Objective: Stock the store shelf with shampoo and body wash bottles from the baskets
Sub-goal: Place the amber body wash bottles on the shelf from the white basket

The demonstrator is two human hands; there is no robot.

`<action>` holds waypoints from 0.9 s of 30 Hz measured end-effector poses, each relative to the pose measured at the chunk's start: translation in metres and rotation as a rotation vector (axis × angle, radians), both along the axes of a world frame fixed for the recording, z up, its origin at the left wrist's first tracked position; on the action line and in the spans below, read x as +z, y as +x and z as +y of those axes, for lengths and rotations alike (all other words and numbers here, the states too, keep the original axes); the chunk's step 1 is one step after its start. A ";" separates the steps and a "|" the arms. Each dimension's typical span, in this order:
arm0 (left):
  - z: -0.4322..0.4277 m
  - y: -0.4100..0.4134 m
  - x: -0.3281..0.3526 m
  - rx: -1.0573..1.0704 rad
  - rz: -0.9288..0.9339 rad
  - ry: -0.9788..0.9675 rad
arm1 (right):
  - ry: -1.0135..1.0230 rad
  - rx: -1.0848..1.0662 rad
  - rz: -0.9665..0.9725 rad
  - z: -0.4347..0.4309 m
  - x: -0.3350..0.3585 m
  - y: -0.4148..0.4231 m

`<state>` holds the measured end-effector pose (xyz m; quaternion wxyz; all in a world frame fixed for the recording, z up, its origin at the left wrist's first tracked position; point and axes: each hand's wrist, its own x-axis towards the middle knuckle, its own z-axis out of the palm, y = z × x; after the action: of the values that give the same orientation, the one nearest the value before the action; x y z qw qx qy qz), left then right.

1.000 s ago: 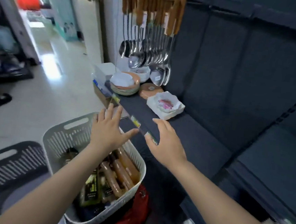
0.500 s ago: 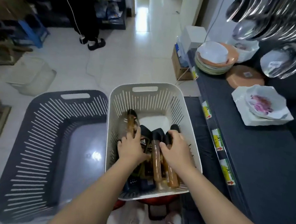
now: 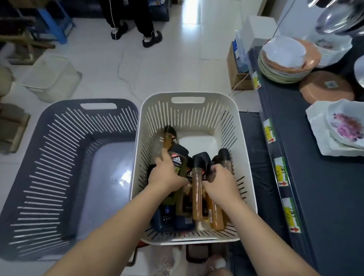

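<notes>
Looking down through the head camera, I saw both hands sunk in the white basket [image 3: 200, 117] on the floor, just beside the dark shelf [image 3: 336, 208]. The left hand [image 3: 166, 176] had its fingers wrapped round a dark bottle [image 3: 178, 159] with a white logo, thumb lying up along its side. The right hand [image 3: 221, 184] had its fingers curled tightly over a black-capped bottle [image 3: 225, 156]. Between the two hands lay an amber bottle [image 3: 196, 197], cap pointing away from me, with more bottles packed under it at the near end of the basket. A grey basket [image 3: 64, 148] stood touching the white one on its left. On the shelf sat a stack of plates [image 3: 283, 65] and a flowered bowl [image 3: 353, 127], well apart from the hands. Yellow price tags [image 3: 281, 172] ran along the shelf edge.
</notes>
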<state>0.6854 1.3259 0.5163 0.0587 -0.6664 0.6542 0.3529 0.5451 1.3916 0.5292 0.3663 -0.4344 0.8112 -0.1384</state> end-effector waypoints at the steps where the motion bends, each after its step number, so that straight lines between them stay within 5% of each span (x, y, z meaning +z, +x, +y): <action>1: -0.003 0.001 0.004 0.023 0.011 -0.011 | 0.021 0.010 0.005 -0.001 -0.001 0.002; 14: -0.018 0.019 0.043 0.060 0.216 -0.241 | 0.388 0.162 0.122 -0.043 -0.017 0.025; 19: -0.010 0.021 0.052 0.064 0.342 -0.332 | 0.480 -0.058 -0.371 -0.018 -0.034 0.024; 27: 0.005 0.034 0.066 0.045 0.476 -0.448 | 0.309 -0.297 -0.518 -0.012 -0.053 0.029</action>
<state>0.7191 1.3310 0.5822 -0.2517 -0.5758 0.6961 0.3472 0.5739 1.3793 0.4760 0.5976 -0.2011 0.7569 -0.1716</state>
